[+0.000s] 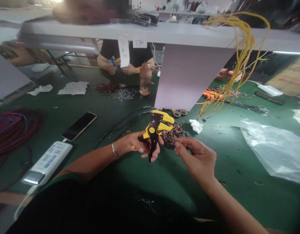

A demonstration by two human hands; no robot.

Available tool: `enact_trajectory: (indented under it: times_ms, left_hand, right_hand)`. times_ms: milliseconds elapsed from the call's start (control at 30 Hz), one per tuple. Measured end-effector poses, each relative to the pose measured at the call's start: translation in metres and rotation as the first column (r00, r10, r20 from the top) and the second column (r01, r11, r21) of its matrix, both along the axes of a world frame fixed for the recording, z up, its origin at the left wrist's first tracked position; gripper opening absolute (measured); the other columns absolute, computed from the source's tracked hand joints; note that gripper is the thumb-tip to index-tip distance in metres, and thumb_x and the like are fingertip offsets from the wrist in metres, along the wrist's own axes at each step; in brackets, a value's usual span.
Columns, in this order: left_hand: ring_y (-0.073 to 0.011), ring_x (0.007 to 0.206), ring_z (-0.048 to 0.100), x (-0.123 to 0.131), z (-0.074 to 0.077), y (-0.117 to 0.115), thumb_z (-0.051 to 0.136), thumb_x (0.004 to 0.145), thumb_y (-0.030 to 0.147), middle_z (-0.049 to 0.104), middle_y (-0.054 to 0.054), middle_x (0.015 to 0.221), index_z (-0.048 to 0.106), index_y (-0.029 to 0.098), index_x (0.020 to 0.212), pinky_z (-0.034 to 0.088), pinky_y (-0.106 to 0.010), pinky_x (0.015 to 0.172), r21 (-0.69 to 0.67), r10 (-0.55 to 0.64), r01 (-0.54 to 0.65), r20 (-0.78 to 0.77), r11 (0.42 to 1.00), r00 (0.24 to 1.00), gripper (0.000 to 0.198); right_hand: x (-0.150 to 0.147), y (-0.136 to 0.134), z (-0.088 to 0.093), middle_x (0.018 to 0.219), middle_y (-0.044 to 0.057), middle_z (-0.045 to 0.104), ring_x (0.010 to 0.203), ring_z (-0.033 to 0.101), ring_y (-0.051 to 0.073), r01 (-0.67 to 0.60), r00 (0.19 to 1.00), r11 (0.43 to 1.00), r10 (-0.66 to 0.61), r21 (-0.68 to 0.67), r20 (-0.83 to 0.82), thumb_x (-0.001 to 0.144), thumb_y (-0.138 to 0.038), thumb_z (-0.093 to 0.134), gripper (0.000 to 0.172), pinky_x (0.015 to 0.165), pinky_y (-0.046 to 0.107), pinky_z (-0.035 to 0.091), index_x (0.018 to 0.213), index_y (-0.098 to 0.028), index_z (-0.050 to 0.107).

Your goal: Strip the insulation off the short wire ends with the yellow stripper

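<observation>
My left hand (140, 146) is wrapped round the handles of a yellow and black wire stripper (153, 129), its jaws pointing up and to the right. Close by on the right, my right hand (197, 156) has thumb and forefinger pinched together. Whatever lies between those fingertips is too small to make out. Behind the fingertips is a heap of short dark wire pieces with coppery ends (173, 135), partly covered by the tool and the hand. Long black wires (125, 122) lie on the table to the left of the stripper.
A phone (79, 126), a white power strip (48, 162) and coiled red cable (13, 130) lie left. Two tape rolls (180, 113), crumpled tissue (196, 126) and a plastic bag (274, 149) lie right. Yellow wires (245, 48) hang from the shelf (189, 36). A co-worker's hands (120, 69) are opposite.
</observation>
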State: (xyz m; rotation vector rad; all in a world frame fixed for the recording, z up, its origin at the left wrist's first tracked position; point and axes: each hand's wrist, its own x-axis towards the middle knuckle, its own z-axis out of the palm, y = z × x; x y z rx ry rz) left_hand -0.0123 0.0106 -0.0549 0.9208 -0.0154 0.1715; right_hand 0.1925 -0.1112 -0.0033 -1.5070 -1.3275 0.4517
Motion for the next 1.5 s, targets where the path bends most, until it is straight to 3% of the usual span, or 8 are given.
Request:
enact_trajectory:
  times_ms: [567,933,1167,1300,1500]
  left_hand:
    - [-0.0272,0.079,0.071,0.003,-0.004,0.001,0.072,0.060,0.015,0.073,-0.012,0.088,0.064,0.018,0.122,0.045,-0.024,0.046,-0.045,0.008,-0.009,-0.006,0.999,1.000,0.063]
    - [-0.0261,0.084,0.071,0.004,0.003,-0.004,0.076,0.060,0.016,0.072,-0.012,0.091,0.062,0.018,0.124,0.046,-0.025,0.052,0.077,0.116,-0.110,-0.083,0.991,0.990,0.065]
    - [-0.0271,0.078,0.072,0.006,0.001,-0.005,0.072,0.060,0.016,0.072,-0.011,0.087,0.063,0.017,0.121,0.043,-0.024,0.046,-0.034,0.107,-0.108,-0.038,0.994,0.994,0.061]
    - [-0.0276,0.080,0.072,0.005,-0.001,-0.005,0.073,0.060,0.017,0.072,-0.012,0.087,0.063,0.015,0.121,0.045,-0.025,0.048,0.007,0.126,-0.126,-0.076,0.992,0.989,0.062]
    - [-0.0242,0.077,0.069,0.004,-0.003,-0.009,0.075,0.061,0.017,0.072,-0.013,0.090,0.060,0.016,0.125,0.045,-0.027,0.052,0.116,0.183,-0.168,-0.133,0.979,0.974,0.065]
  right_hand:
    - [0.001,0.003,0.002,0.055,-0.003,0.067,0.051,0.062,0.014,0.042,0.993,0.998,-0.047,0.041,0.106,0.081,-0.031,0.063,0.017,0.056,0.028,0.050,0.075,-0.023,0.076]
    - [0.001,0.008,-0.003,0.061,0.001,0.073,0.053,0.067,0.015,0.031,0.922,0.980,-0.105,0.198,0.373,0.087,-0.026,0.058,0.021,0.060,0.028,0.055,0.076,-0.024,0.075]
    - [0.000,0.008,-0.004,0.064,0.001,0.074,0.056,0.068,0.016,0.023,0.914,0.981,-0.099,0.193,0.393,0.089,-0.027,0.057,0.022,0.061,0.029,0.055,0.078,-0.024,0.076]
    - [0.000,0.010,-0.007,0.067,0.004,0.076,0.057,0.069,0.017,-0.032,0.903,0.970,-0.075,0.240,0.424,0.091,-0.022,0.056,0.023,0.063,0.030,0.056,0.083,-0.020,0.077]
    - [0.001,0.011,-0.011,0.063,0.001,0.074,0.053,0.067,0.014,-0.013,0.873,0.972,-0.103,0.234,0.476,0.091,-0.022,0.056,0.022,0.060,0.027,0.056,0.083,-0.021,0.076]
